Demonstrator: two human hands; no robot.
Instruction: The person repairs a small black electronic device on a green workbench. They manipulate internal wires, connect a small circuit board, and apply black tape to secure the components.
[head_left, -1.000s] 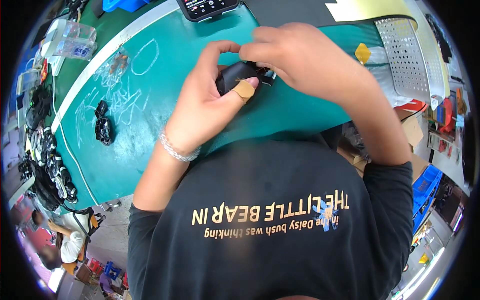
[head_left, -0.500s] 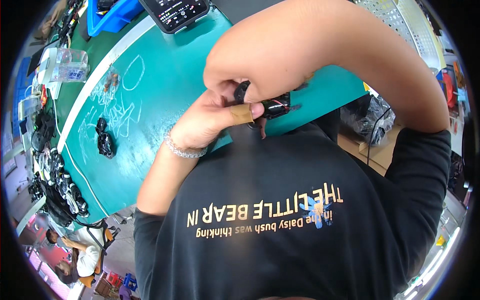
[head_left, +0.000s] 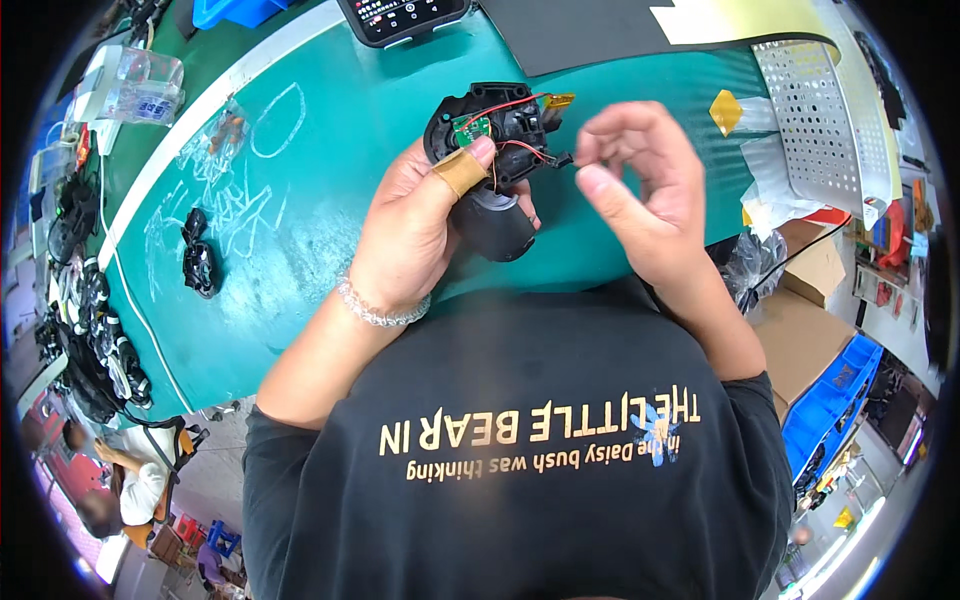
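Observation:
In my left hand (head_left: 415,225) is a black plastic device housing (head_left: 510,150), its inner side turned up. The thumb, with tan tape wrapped around it, presses beside a small green circuit board (head_left: 472,131). Thin red wires (head_left: 525,147) run across the housing, and one set ends in a small black connector (head_left: 564,159). A yellow-orange film tab (head_left: 558,101) sticks out at the upper right. Below, a rounded black part (head_left: 497,230) hangs from the housing. My right hand (head_left: 645,180) is beside the connector, fingers curled and apart; no object shows between them.
A bundled black cable (head_left: 200,255) lies on the green tabletop (head_left: 300,200) at left. A phone (head_left: 405,18) stands at the far edge. Perforated metal sheet (head_left: 815,125) and a black mat (head_left: 590,35) occupy the far right. Cables and a clear plastic container (head_left: 145,85) line the left.
My right hand has come off the device and moved right, its arm no longer crossing over the table. The housing now shows its inner side with the board and wires.

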